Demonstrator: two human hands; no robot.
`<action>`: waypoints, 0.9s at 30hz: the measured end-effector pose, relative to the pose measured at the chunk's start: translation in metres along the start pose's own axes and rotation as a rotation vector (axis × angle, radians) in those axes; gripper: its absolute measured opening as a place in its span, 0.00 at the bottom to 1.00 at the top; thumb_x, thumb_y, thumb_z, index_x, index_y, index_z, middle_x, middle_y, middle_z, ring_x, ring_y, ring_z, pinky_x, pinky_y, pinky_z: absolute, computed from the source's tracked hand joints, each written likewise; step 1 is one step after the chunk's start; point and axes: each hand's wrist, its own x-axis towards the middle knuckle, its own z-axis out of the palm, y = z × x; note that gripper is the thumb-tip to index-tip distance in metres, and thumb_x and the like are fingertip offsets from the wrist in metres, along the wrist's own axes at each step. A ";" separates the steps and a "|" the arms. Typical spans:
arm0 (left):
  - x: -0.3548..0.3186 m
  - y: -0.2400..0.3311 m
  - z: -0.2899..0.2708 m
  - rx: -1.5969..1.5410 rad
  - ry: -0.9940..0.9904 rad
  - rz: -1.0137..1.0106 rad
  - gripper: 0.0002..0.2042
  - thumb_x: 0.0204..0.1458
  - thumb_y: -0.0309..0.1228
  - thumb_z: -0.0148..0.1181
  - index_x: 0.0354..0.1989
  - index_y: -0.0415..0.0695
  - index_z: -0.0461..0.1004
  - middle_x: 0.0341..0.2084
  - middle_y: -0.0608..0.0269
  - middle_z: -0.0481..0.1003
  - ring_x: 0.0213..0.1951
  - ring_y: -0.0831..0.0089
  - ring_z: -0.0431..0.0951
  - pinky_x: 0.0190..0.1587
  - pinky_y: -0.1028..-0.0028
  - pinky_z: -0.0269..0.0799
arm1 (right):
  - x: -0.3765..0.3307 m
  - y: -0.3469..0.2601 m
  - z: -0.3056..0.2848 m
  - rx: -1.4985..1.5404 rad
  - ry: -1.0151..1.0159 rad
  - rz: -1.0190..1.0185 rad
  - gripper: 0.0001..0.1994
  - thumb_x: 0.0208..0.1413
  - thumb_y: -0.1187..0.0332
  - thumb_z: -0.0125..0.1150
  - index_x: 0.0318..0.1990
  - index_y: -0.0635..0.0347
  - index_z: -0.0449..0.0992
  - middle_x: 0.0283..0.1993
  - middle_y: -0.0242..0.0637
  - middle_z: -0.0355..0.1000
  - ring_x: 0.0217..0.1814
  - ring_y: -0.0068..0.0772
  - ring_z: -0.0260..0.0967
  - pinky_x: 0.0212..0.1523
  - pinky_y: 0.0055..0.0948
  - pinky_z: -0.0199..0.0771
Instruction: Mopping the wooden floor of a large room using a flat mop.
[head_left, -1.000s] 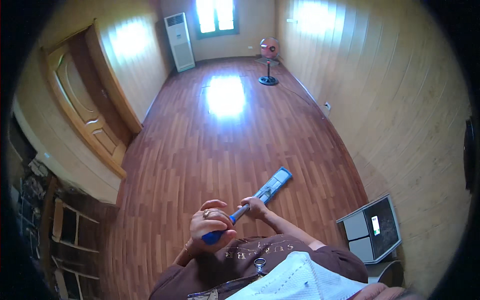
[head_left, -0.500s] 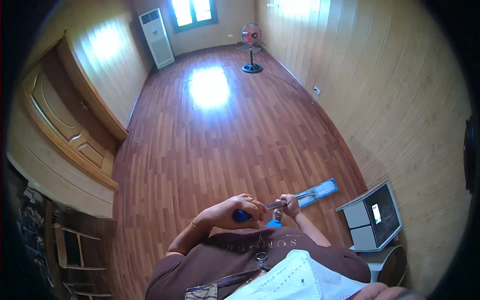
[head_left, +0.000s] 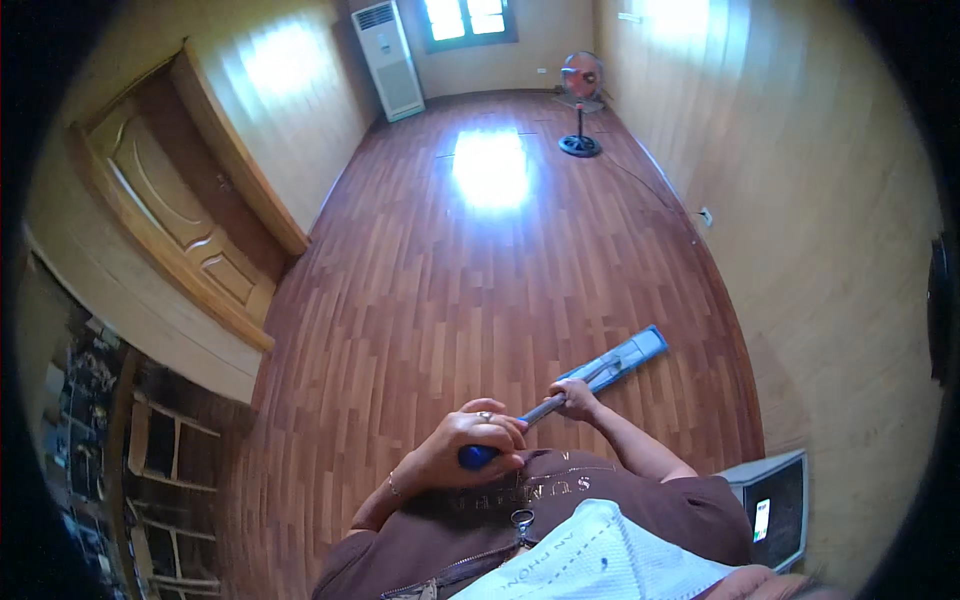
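Observation:
I hold a flat mop with both hands. My left hand [head_left: 478, 432] is closed around the blue grip at the top end of the handle, close to my chest. Lower down, my right hand [head_left: 575, 399] wraps the grey mop handle [head_left: 541, 410]. Beyond it the long blue-and-white mop head [head_left: 628, 358] lies slantwise on the wood-patterned floor [head_left: 450, 310], ahead of me and to the right. Part of the handle's upper end is hidden by my left fingers.
A dark-fronted box-shaped cabinet [head_left: 780, 505] stands at my near right. Wooden chairs [head_left: 160, 440] line the near left, below a wooden door [head_left: 180, 220]. Farther off are a standing fan [head_left: 580, 110], its cord along the right wall, and a white floor air conditioner [head_left: 388, 60].
My view has turned left, and the cabinet now sits lower in the picture. The mop head has moved forward, away from the cabinet. Both hands keep their hold.

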 end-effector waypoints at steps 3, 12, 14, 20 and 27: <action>-0.008 0.018 0.007 0.160 0.191 -0.052 0.07 0.43 0.32 0.69 0.25 0.46 0.77 0.29 0.65 0.80 0.42 0.68 0.81 0.50 0.65 0.69 | 0.034 -0.018 0.003 0.038 -0.204 -0.108 0.10 0.45 0.62 0.63 0.24 0.59 0.75 0.22 0.48 0.70 0.26 0.51 0.70 0.26 0.42 0.65; -0.016 0.073 0.022 0.441 0.518 -0.028 0.07 0.42 0.31 0.67 0.20 0.47 0.74 0.20 0.69 0.78 0.30 0.73 0.82 0.42 0.69 0.73 | 0.105 -0.087 0.068 0.418 -0.452 -0.571 0.07 0.32 0.69 0.61 0.18 0.57 0.67 0.19 0.42 0.65 0.23 0.50 0.64 0.25 0.42 0.62; -0.015 0.075 0.024 0.513 0.567 -0.109 0.08 0.42 0.32 0.68 0.19 0.47 0.74 0.20 0.68 0.78 0.30 0.72 0.82 0.42 0.69 0.73 | 0.119 -0.096 0.079 0.479 -0.494 -0.634 0.07 0.34 0.72 0.60 0.18 0.58 0.65 0.18 0.40 0.62 0.22 0.48 0.61 0.23 0.39 0.59; -0.011 0.050 0.027 0.549 0.554 -0.202 0.08 0.39 0.32 0.70 0.19 0.47 0.75 0.21 0.67 0.78 0.30 0.70 0.81 0.40 0.68 0.73 | 0.150 -0.090 0.098 0.549 -0.578 -0.659 0.06 0.36 0.75 0.60 0.21 0.60 0.68 0.20 0.40 0.64 0.24 0.43 0.65 0.25 0.36 0.62; 0.024 0.014 0.004 0.496 0.637 -0.144 0.10 0.39 0.34 0.71 0.19 0.46 0.75 0.20 0.65 0.78 0.29 0.69 0.80 0.42 0.68 0.71 | 0.181 -0.069 0.068 0.350 -0.405 -0.505 0.05 0.36 0.71 0.59 0.19 0.57 0.68 0.22 0.42 0.68 0.27 0.51 0.68 0.27 0.42 0.66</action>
